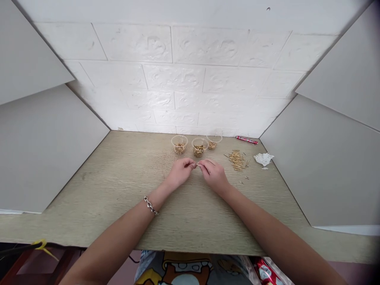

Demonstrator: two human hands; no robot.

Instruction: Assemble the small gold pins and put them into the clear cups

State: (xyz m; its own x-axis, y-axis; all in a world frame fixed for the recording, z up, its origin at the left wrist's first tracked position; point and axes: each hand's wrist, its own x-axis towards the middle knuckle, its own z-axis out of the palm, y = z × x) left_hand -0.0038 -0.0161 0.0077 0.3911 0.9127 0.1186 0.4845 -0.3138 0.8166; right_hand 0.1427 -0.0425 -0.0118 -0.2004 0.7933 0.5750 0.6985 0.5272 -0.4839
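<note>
Nearest, the person's patterned clothing (185, 269) shows below the front edge of the surface (118, 178), with a red and white package (268, 273) to its right and a yellow tie (41, 244) around a dark bar at the far left. Both forearms stretch forward over the surface, the left one wearing a silver chain bracelet (150, 205).

The left hand (179, 172) and the right hand (215, 174) come together near the middle. Thumb and fingers of each are pressed together, pinching a tiny piece (197, 164) between the two hands; it is too small to identify.

To the right of the right hand lie a few small loose bits (246, 177), and beyond them a heap of slim gold-coloured pins (236, 160). A crumpled white wrapping (263, 159) sits right of the heap, near the grey side panel (332, 166). Fine specks (163, 160) are strewn left of the hands.

Just past the hands stand three clear cups holding small gold-coloured parts: a left cup (179, 147), a middle cup (198, 149) and a right cup (212, 145) set slightly farther back. A red tube (247, 140) lies near the white brick-patterned wall (190, 79).
</note>
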